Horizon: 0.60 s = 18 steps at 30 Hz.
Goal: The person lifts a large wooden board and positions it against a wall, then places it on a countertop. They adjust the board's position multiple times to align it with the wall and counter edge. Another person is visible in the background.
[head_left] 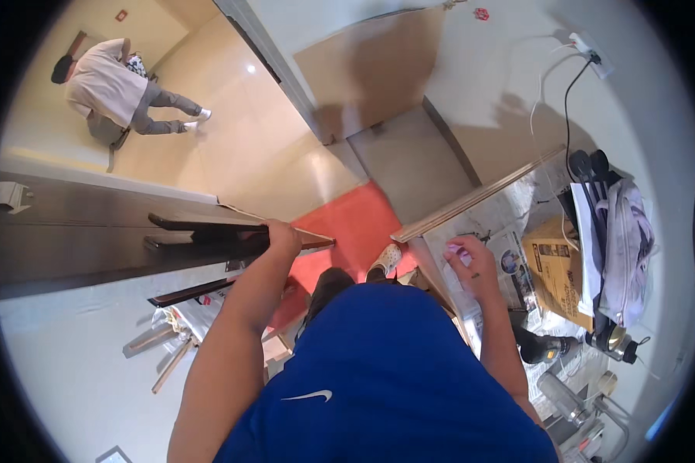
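While left grip [283,238] holds dark door [85,228], right grip [475,268] pinches pink item [459,252] over papered tabletop [503,210]; red mat [351,221] below.

The door [77,231] beside my left hand [283,238] looks like dark wood with a soft sheen; the long handle [201,227] is smooth and glossy. I can't tell whether the thin pink piece [459,251] in my right hand [477,272] is plastic or cloth. My T-shirt [386,355] is matt cloth, the box [552,274] plain cardboard, the lilac bag [624,247] soft fabric.

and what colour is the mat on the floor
The mat is red; the head view shows it.
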Tool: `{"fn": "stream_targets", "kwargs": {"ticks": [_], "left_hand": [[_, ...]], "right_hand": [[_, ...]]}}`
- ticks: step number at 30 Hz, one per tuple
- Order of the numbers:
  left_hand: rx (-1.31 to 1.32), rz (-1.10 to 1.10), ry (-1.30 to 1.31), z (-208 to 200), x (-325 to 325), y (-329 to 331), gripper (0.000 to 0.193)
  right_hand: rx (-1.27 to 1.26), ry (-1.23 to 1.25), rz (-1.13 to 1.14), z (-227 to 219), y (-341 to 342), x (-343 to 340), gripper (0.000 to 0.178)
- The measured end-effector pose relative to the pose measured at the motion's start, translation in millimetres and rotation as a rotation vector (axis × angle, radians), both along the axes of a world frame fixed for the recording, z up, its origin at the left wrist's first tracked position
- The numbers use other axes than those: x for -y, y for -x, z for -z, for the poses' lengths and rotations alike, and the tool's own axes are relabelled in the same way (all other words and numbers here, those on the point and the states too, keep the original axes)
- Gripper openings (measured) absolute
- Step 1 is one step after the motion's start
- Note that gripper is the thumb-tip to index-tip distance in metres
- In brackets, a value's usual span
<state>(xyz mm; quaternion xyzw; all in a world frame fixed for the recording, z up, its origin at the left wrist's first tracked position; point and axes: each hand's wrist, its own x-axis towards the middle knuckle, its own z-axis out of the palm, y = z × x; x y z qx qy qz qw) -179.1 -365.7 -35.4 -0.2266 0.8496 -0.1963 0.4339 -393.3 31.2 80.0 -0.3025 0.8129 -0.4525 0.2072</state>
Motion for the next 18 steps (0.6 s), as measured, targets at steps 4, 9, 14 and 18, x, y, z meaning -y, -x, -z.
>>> {"fn": "stream_targets", "kwargs": {"ticks": [4, 9, 14, 18], "left_hand": [[0.175, -0.221, -0.16, 19.4, 27.5, 12.4, 0.042], [0.506, -0.39, -0.058, 12.1, 67.2, 12.7, 0.045], [0.718, -0.716, -0.367, 18.0, 93.6, -21.6, 0.06], [0.785, -0.717, -0.537, -24.9, 91.8, 2.9, 0.062]], "right_hand": [[0.025, 0.009, 0.023, 8.8, 5.4, -1.8, 0.024], [0.012, -0.004, 0.057, 12.9, 11.0, -7.0, 0.025], [-0.063, -0.011, 0.098, 15.5, 22.8, -7.8, 0.023], [-0.035, -0.004, 0.201, 18.6, 27.7, -2.3, 0.024]]}}
